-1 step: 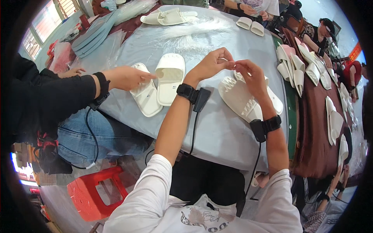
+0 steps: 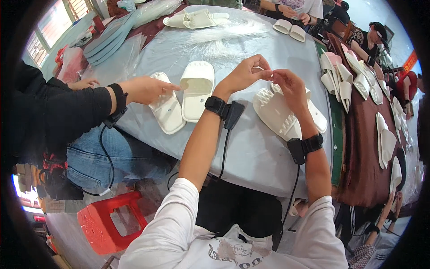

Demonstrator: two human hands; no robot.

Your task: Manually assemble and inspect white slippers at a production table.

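My left hand (image 2: 245, 75) and my right hand (image 2: 289, 87) are raised over the grey-covered table, fingers pinched, with their tips meeting. Whatever is between the fingertips is too small to make out. Just below my right hand lies a white slide slipper (image 2: 274, 113), its strap toward me. A second white slipper (image 2: 317, 115) rests to its right, partly hidden by that hand and wrist. Left of my left forearm is another pair, an upright-facing white slipper (image 2: 197, 92) and a tilted one (image 2: 169, 114). A co-worker's hand (image 2: 150, 88) reaches over the tilted slipper, index finger extended.
Clear thin plastic strands (image 2: 224, 40) are heaped at the table's far middle, near a white slipper pair (image 2: 195, 19). Another pair (image 2: 289, 30) sits far right. Several slippers line the brown-covered surface (image 2: 358, 166). A red stool (image 2: 101, 226) stands at lower left; cables hang from my wrists.
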